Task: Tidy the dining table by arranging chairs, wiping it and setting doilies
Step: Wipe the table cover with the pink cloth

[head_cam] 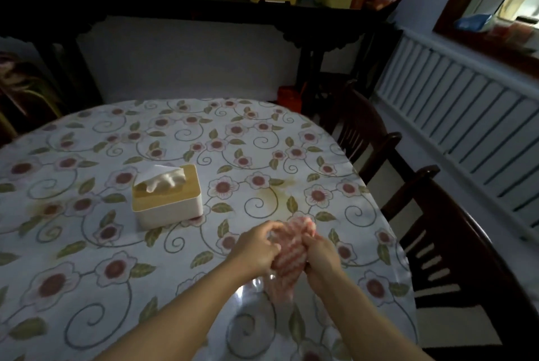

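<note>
A pink-and-white striped cloth (291,247) is bunched between both my hands, just above the round dining table (87,287), which wears a floral plastic cover. My left hand (256,247) grips the cloth's left side. My right hand (320,252) grips its right side. A yellowish stain (274,200) marks the cover just beyond the cloth. Two dark wooden chairs stand at the table's right side, one near (455,244) and one farther back (364,133).
A cream tissue box (166,194) with a wooden lid sits left of the hands. Another faint stain (38,209) lies at the table's left. A dark console shelf (204,7) with boxes runs along the back wall. A white radiator cover (466,127) lines the right wall.
</note>
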Demonstrator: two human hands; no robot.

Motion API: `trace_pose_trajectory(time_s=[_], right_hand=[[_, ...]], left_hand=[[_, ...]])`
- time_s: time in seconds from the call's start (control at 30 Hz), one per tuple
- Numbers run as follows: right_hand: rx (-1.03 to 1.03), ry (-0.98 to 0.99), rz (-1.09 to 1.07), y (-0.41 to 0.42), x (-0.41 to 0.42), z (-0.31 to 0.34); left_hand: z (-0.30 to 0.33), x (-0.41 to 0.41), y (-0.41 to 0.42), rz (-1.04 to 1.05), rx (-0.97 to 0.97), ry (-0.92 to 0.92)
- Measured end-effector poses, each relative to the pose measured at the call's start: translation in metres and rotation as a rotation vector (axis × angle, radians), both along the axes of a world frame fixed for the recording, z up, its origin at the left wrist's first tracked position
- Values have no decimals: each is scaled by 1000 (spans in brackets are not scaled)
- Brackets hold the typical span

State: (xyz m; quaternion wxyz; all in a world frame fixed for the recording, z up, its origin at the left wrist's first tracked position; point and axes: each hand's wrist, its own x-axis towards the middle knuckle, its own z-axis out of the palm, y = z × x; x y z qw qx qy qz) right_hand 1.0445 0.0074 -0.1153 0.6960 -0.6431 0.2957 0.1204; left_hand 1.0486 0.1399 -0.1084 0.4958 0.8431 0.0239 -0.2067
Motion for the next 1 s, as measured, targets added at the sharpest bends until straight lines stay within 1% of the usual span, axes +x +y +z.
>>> trace_pose_trajectory(time_s=[0.17, 0.27, 0.3, 0.37, 0.4, 0.43, 0.5, 0.57, 0.63, 0.67, 0.73, 0.77, 0.87, 0.9, 0.93, 1.0], right_hand=[[-214, -95, 7, -17, 49, -11], [-306, -123, 37, -19, 91, -20], [-394, -145, 81, -19, 107, -25], [-612, -175, 297, -13, 137, -41], [-703, -170, 414, -11, 147, -53], [-752, -129, 485, -9, 152, -64], [-814, -84, 491, -12, 159, -91], [-898, -171, 523, -15, 164, -114], [-933, -308, 600, -17, 172, -141], [-966, -362, 680, -17, 176, -154], [-1111, -428, 855, -13, 179, -175], [-1189, -459, 905, -11, 179, -183], [-1259, -565, 931, -13, 176, -193], [-1270, -567, 947, -19, 180, -193], [-1278, -545, 938, -27, 189, -194], [-1305, -432, 839, -47, 215, -192]], left_hand=[[-24, 49, 25, 23, 211, -7], [-38, 79, 27, 31, 263, -31], [-43, 88, 25, 32, 274, -45], [-55, 109, 22, 45, 302, -69], [-62, 117, 21, 51, 322, -81], [-69, 124, 20, 54, 347, -92], [-87, 137, 20, 73, 403, -103], [-106, 147, 21, 92, 459, -105], [-123, 154, 24, 86, 509, -115], [-132, 157, 25, 78, 534, -127], [-147, 164, 26, 65, 576, -155], [-153, 168, 26, 62, 594, -165], [-166, 182, 24, 62, 632, -208], [-171, 188, 23, 58, 643, -224], [-174, 195, 23, 51, 654, -239], [-182, 205, 26, 28, 695, -268]])
